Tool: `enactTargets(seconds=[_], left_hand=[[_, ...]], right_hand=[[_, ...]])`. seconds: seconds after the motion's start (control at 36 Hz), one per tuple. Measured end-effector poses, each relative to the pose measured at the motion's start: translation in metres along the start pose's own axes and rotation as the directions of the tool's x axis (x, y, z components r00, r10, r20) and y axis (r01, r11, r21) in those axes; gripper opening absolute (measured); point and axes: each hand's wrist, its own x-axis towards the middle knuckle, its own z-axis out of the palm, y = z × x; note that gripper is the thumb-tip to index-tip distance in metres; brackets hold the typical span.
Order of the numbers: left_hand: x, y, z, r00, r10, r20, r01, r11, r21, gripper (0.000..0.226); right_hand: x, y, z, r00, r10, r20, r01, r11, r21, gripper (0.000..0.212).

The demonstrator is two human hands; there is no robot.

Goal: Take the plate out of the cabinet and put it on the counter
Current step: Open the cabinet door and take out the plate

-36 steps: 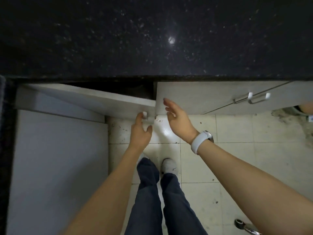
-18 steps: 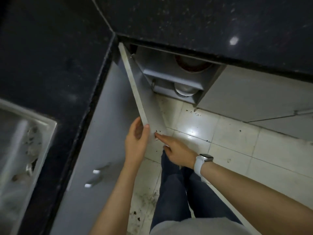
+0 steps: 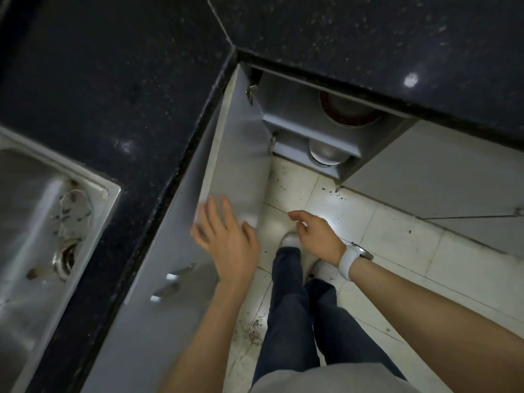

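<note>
Both hands, left hand (image 3: 226,239) and right hand (image 3: 317,236), are empty and spread beside the open door's (image 3: 238,154) free edge.

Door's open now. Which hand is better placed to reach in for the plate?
Probably the right hand: it hangs free and open on the cabinet's side, while the left hand is spread at the open door. The red-rimmed plate sits on the upper shelf.

Red-rimmed plate (image 3: 350,114) on open cabinet's (image 3: 295,126) upper shelf
</note>
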Motion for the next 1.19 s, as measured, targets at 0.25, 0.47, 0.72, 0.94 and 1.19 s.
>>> enactTargets(seconds=[0.25, 0.47, 0.72, 0.94, 1.19], left_hand=[[0.040, 0.051, 0.091, 0.930, 0.272, 0.249, -0.215, 0.948, -0.233, 0.060], [0.144, 0.104, 0.204, 0.803, 0.458, 0.382, -0.445, 0.886, -0.126, 0.066], [0.221, 0.113, 0.270, 0.732, 0.553, 0.398, -0.586, 0.809, -0.046, 0.070], [0.230, 0.103, 0.274, 0.709, 0.581, 0.399, -0.617, 0.786, -0.046, 0.069], [0.199, 0.096, 0.255, 0.778, 0.340, 0.528, -0.348, 0.933, -0.089, 0.066]], right_hand=[[0.065, 0.050, -0.040, 0.926, 0.229, -0.302, -0.133, 0.942, 0.308, 0.033], [0.174, 0.092, -0.082, 0.827, 0.384, -0.411, -0.068, 0.793, 0.605, 0.018], [0.255, 0.106, -0.121, 0.814, 0.492, -0.307, 0.167, 0.308, 0.937, 0.030], [0.285, 0.109, -0.136, 0.818, 0.527, -0.232, 0.223, 0.081, 0.971, 0.035], [0.284, 0.102, -0.134, 0.830, 0.537, -0.153, 0.158, 0.037, 0.987, 0.016]])
